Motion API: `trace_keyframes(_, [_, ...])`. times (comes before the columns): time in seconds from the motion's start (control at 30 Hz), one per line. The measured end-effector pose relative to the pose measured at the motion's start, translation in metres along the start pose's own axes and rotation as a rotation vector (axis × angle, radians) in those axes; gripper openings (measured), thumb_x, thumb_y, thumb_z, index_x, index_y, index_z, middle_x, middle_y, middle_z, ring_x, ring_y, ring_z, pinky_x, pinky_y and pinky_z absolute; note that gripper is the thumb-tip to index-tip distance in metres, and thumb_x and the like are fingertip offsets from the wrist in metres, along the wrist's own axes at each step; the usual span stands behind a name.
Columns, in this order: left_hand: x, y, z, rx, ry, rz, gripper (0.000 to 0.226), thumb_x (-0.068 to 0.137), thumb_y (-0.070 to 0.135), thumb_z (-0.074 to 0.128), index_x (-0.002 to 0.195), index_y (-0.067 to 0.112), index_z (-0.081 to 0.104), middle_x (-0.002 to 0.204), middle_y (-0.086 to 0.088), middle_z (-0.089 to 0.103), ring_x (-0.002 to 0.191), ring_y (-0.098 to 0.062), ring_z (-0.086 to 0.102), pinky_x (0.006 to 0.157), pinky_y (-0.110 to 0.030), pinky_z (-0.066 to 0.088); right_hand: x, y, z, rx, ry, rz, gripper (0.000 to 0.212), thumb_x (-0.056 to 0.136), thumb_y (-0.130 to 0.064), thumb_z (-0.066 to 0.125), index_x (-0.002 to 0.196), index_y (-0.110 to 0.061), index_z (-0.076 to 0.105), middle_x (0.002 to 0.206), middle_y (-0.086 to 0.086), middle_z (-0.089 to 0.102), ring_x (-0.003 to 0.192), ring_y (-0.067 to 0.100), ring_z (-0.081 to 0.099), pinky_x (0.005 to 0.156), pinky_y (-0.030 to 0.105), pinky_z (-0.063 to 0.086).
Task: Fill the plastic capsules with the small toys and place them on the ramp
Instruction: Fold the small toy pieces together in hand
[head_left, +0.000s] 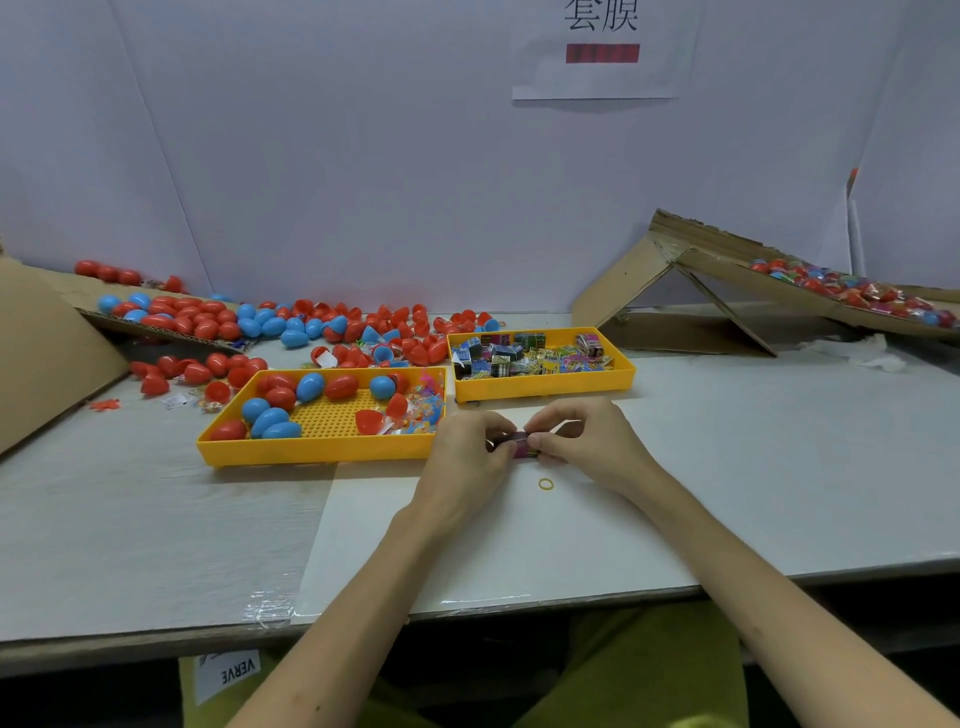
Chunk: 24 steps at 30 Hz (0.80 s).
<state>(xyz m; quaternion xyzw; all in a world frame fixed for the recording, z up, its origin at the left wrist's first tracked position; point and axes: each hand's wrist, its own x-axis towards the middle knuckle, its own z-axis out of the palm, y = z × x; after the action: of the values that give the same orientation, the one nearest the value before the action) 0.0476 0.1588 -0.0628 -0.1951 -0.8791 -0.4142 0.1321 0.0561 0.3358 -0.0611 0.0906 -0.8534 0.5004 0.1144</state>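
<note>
Left hand (464, 451) and right hand (584, 441) both pinch one small boxy toy (515, 442) over the smooth white table (753, 467), just near the yellow plastic trays (322, 451).

— What else is on your bench (156, 530)?
— A yellow rubber band (545, 484), right before me. Far right, a crumpled white wad (865, 352), tissue perhaps.
— And the wall (363, 156)?
— My paper sign (597, 83) with a red bar (602, 53).

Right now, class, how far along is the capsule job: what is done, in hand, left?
Done: filled capsules lie on the ramp. In hand: the left hand and right hand pinch one small toy. Left: loose capsules lie in the yellow tray and the heap behind it.
</note>
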Motion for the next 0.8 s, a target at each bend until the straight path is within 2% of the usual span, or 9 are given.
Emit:
trace_keyframes(0.1, [-0.0001, 0.0001, 0.0, 0.012, -0.015, 0.009, 0.015, 0.09, 0.012, 0.07, 0.103, 0.013, 0.079, 0.095, 0.0, 0.076, 0.079, -0.004, 0.06, 0.066, -0.002, 0.041, 0.0005, 0.0008, -0.0014, 0.014, -0.032, 0.021, 0.021, 0.079, -0.009, 0.081, 0.096, -0.019, 0.076, 0.087, -0.001, 0.076, 0.073, 0.019, 0.073, 0.074, 0.032, 0.06])
trace_keyframes(0.27, [0.0009, -0.0019, -0.0001, 0.011, -0.031, 0.004, 0.014, 0.09, 0.015, 0.071, 0.102, 0.014, 0.079, 0.094, 0.0, 0.075, 0.079, -0.004, 0.059, 0.066, -0.003, 0.041, 0.0017, 0.0007, -0.0016, -0.06, -0.024, 0.028, 0.01, 0.08, -0.012, 0.08, 0.088, -0.018, 0.079, 0.084, -0.004, 0.076, 0.081, 0.019, 0.072, 0.079, 0.039, 0.059])
trace_keyframes(0.33, [-0.0001, -0.0027, 0.0002, -0.007, -0.043, 0.0, 0.022, 0.088, 0.017, 0.074, 0.11, 0.013, 0.077, 0.1, -0.001, 0.075, 0.09, -0.01, 0.063, 0.075, -0.007, 0.044, 0.0005, -0.0004, -0.0021, -0.063, -0.015, 0.023, 0.012, 0.081, -0.009, 0.078, 0.084, -0.021, 0.079, 0.081, -0.005, 0.076, 0.08, 0.016, 0.072, 0.079, 0.036, 0.059])
trace_keyframes(0.4, [-0.0002, -0.0034, 0.0002, -0.01, -0.043, -0.019, 0.032, 0.087, 0.018, 0.076, 0.118, 0.011, 0.073, 0.105, -0.005, 0.074, 0.098, -0.015, 0.063, 0.089, -0.02, 0.049, -0.0001, -0.0011, -0.0029, -0.069, -0.024, 0.017, 0.015, 0.081, -0.008, 0.077, 0.083, -0.023, 0.079, 0.08, -0.006, 0.076, 0.078, 0.014, 0.072, 0.078, 0.034, 0.059])
trace_keyframes(0.43, [0.0, -0.0033, 0.0, -0.005, -0.042, -0.015, 0.031, 0.087, 0.017, 0.076, 0.118, 0.011, 0.073, 0.105, -0.005, 0.075, 0.095, -0.013, 0.063, 0.088, -0.02, 0.049, -0.0001, -0.0013, -0.003, -0.076, -0.032, 0.014, 0.015, 0.081, -0.009, 0.077, 0.084, -0.023, 0.079, 0.081, -0.007, 0.076, 0.078, 0.015, 0.072, 0.078, 0.034, 0.059])
trace_keyframes(0.53, [-0.001, -0.0006, 0.0003, -0.021, -0.049, 0.027, 0.022, 0.088, 0.02, 0.075, 0.107, 0.011, 0.078, 0.096, -0.002, 0.076, 0.077, -0.003, 0.061, 0.071, -0.011, 0.045, 0.0002, -0.0014, -0.0026, -0.099, -0.027, 0.005, 0.014, 0.08, -0.01, 0.078, 0.085, -0.023, 0.079, 0.081, -0.008, 0.076, 0.076, 0.013, 0.071, 0.075, 0.033, 0.059])
trace_keyframes(0.63, [-0.0026, -0.0016, 0.0011, -0.023, -0.05, 0.026, 0.031, 0.085, 0.027, 0.078, 0.112, 0.012, 0.075, 0.099, 0.0, 0.074, 0.073, 0.002, 0.058, 0.066, -0.004, 0.041, -0.0001, -0.0018, -0.0016, -0.105, -0.007, 0.006, 0.013, 0.08, -0.01, 0.078, 0.086, -0.021, 0.08, 0.08, -0.007, 0.076, 0.075, 0.014, 0.071, 0.074, 0.033, 0.059])
trace_keyframes(0.73, [-0.0018, -0.0024, 0.001, 0.045, -0.053, 0.032, 0.019, 0.089, 0.017, 0.072, 0.106, 0.012, 0.077, 0.096, -0.001, 0.074, 0.076, -0.01, 0.057, 0.067, -0.009, 0.042, -0.0005, -0.0021, -0.001, -0.079, -0.029, 0.003, 0.011, 0.08, -0.011, 0.08, 0.087, -0.019, 0.08, 0.081, -0.006, 0.076, 0.077, 0.017, 0.072, 0.076, 0.035, 0.058])
trace_keyframes(0.8, [-0.0008, -0.0027, 0.0001, 0.055, -0.052, 0.033, 0.015, 0.09, 0.014, 0.07, 0.101, 0.012, 0.079, 0.092, -0.002, 0.074, 0.076, -0.011, 0.057, 0.069, -0.016, 0.044, -0.0001, -0.0024, -0.0012, -0.06, -0.037, 0.006, 0.009, 0.079, -0.013, 0.081, 0.087, -0.018, 0.08, 0.081, -0.004, 0.076, 0.078, 0.018, 0.072, 0.076, 0.035, 0.057])
